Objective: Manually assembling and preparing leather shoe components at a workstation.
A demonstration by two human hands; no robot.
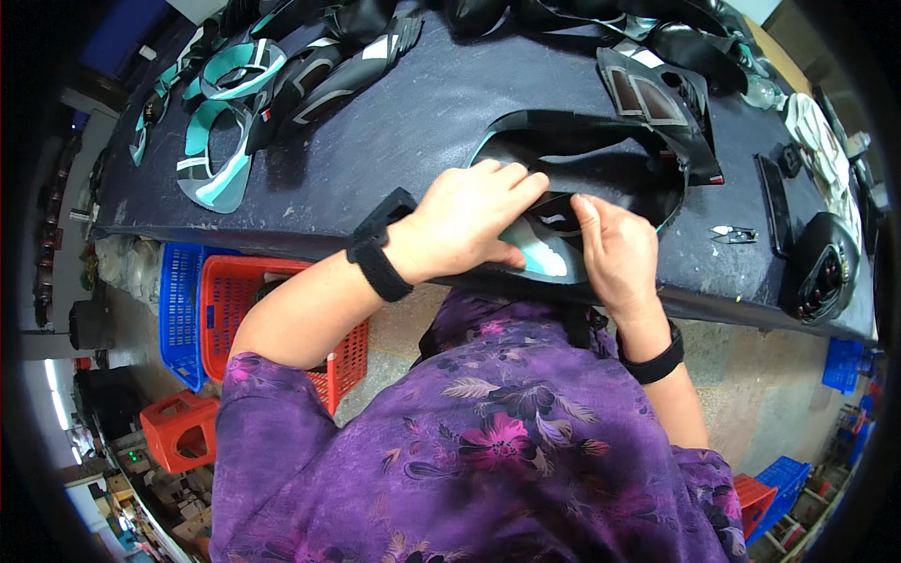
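In front of me on the dark table lies a wide looped band of black fabric [601, 150] with a grey and teal panel [544, 258] at its near edge. My left hand [474, 220] is closed over the band's left near side, its thumb against the grey panel. A small black flap [554, 216] shows between my hands. My right hand [619, 249] pinches the band's near edge by this flap, thumb on top and the other fingers curled. What lies beneath my fingers is hidden. I wear a black strap on each wrist.
Grey-teal looped pieces [214, 169] lie at the left, with black pieces [361, 80] beside them. A black piece with brown mesh panels [648, 94] rests beyond the band. Small thread snips [733, 235] and a black roll [826, 267] lie at the right. Baskets [211, 291] stand below the table.
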